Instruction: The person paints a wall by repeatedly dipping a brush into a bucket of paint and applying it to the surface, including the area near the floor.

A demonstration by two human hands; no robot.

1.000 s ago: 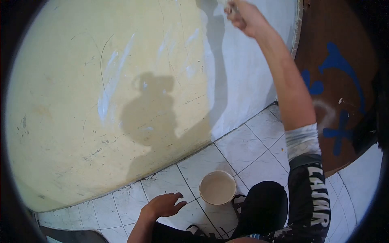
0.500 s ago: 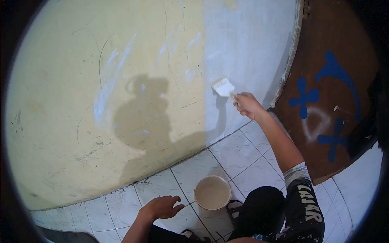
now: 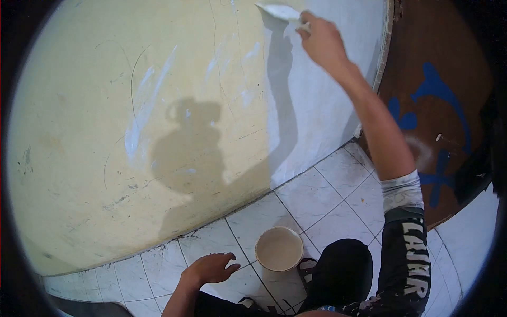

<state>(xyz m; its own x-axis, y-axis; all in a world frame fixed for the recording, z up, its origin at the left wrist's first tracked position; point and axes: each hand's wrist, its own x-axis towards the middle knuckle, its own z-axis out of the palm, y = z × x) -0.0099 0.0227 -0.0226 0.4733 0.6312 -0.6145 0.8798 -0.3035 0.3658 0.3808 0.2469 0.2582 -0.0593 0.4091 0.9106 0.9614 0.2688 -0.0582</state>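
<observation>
My right hand (image 3: 323, 42) grips the handle of a paintbrush (image 3: 280, 10) high on the wall. The brush's white bristles lie against the wall where the yellow area (image 3: 174, 68) meets the freshly white strip (image 3: 327, 100). Low in the view, my left hand (image 3: 214, 268) hangs above the floor with its fingers apart and nothing in it. Just right of that hand a round bucket (image 3: 257, 259) stands on the tiles, with pale paint (image 3: 280, 249) inside.
A brown panel (image 3: 406, 179) with blue shapes borders the wall on the right. White floor tiles (image 3: 306, 190) run along the wall's foot. My knee (image 3: 346, 264) is close to the bucket. Scuffs and white streaks (image 3: 132, 137) mark the yellow wall.
My right hand has carried the paintbrush upward along the white strip to near the top of the view. My left hand and the bucket have stayed about where they were.
</observation>
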